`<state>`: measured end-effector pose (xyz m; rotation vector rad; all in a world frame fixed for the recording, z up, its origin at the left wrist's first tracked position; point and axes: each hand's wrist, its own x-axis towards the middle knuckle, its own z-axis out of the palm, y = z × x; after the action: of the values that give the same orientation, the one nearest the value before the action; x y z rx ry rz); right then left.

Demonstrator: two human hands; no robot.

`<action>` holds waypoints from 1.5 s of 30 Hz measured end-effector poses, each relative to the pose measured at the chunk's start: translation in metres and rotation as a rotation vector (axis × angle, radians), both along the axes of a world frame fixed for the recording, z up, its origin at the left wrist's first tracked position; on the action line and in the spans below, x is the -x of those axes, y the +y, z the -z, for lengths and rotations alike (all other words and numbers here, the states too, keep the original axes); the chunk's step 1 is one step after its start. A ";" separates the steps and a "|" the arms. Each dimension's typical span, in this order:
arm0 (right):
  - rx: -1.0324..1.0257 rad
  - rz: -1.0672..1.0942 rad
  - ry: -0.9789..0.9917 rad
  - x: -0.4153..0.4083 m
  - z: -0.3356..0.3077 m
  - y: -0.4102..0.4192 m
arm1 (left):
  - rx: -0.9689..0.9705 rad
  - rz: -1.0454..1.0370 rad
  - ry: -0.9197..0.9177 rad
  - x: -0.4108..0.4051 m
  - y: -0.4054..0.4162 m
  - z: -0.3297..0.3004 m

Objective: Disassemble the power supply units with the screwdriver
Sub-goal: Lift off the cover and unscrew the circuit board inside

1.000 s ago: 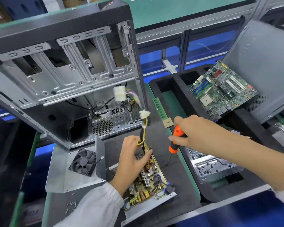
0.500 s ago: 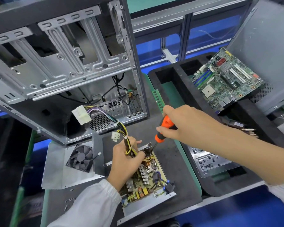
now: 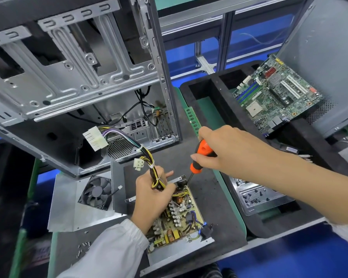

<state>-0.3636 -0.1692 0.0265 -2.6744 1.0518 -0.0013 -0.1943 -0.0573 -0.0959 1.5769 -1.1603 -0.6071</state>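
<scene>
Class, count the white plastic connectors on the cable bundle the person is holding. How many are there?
2. A large white connector hangs at the bundle's far end, in front of the computer case; a small one sits just above the left hand. Others may be hidden.

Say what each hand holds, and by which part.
Left hand grips the power supply's cable bundle just above the circuit board. Right hand grips the screwdriver by its orange-black handle.

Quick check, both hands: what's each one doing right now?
Left hand: grips the power supply's cable bundle.
Right hand: grips the orange-handled screwdriver.
</scene>
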 end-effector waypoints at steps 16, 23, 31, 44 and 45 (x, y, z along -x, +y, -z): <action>0.013 -0.018 0.022 -0.005 -0.002 0.003 | -0.002 -0.013 -0.015 -0.001 -0.001 0.001; 0.008 -0.023 0.036 -0.006 -0.006 0.004 | -0.009 -0.017 -0.023 0.000 -0.002 0.000; 0.014 -0.034 0.045 -0.007 -0.006 0.005 | -0.019 -0.009 -0.027 -0.001 -0.001 -0.001; 0.001 -0.052 0.060 -0.008 -0.008 0.007 | -0.017 -0.005 -0.008 -0.001 -0.001 0.000; 0.000 -0.051 0.057 -0.008 -0.008 0.007 | -0.011 -0.004 -0.007 -0.001 -0.001 0.001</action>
<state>-0.3555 -0.1622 0.0349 -2.7152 0.9994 0.0850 -0.1937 -0.0580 -0.0964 1.5919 -1.1602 -0.6067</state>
